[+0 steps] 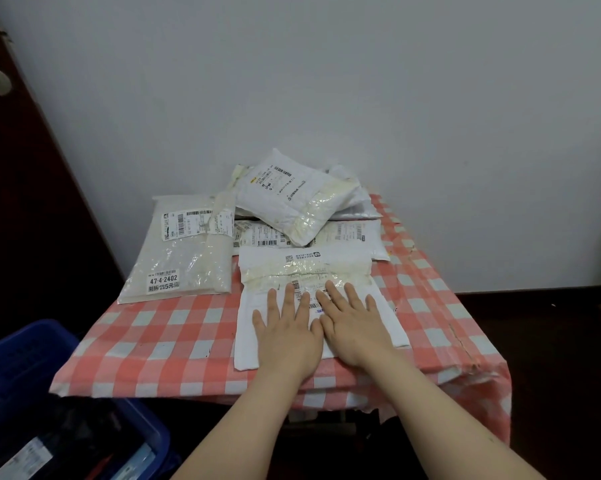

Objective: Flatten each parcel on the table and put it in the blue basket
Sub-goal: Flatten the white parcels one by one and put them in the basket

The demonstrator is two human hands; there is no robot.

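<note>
Head view, left hand: my left hand [285,332] lies palm down on the flat white parcel [292,271], with the fingers straight and a little spread.
Head view, right hand: my right hand [352,327] presses the same parcel just beside the left one. Its fingers are also straight and apart, and the thumbs almost touch.
Parcel under my hands: it lies at the near middle of the table [153,341], and its near edge comes close to the table's front edge.
Open room: bare checked cloth [174,327] shows to the left of this parcel as far as the table's left edge. On the right there is only a narrower strip.
Other parcels: a big parcel [184,258] lies far left and its corner reaches the left edge. A pile of parcels [285,195] stands behind, near the wall [327,81].
Blue basket: the blue basket [22,355] stands low at the left, below the table's near left corner, with dark things inside.
</note>
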